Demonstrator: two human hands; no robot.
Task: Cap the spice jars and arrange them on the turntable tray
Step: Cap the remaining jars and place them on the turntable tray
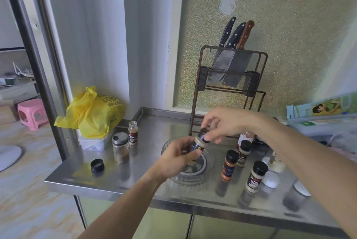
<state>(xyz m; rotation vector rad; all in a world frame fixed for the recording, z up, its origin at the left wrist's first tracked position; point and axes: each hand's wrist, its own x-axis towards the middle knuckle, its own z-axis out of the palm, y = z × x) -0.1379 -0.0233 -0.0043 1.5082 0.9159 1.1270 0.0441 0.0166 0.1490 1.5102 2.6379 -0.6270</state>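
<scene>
My left hand (178,156) grips a small spice jar (199,143), tilted above the clear round turntable tray (209,163). My right hand (220,122) pinches the jar's black cap (204,131) at its top. Three capped jars stand right of the tray: an orange one (229,165), a pale one (243,153) and another pale one (256,177). An uncapped jar (133,133) and a larger steel-lidded jar (121,147) stand at the left. A loose black cap (97,165) lies near the counter's left edge.
A knife rack (228,76) with three knives stands behind the tray. A yellow plastic bag (90,113) sits on a white box at the back left. White lids and boxes crowd the counter's right side. The steel counter (135,173) ends at the left and front.
</scene>
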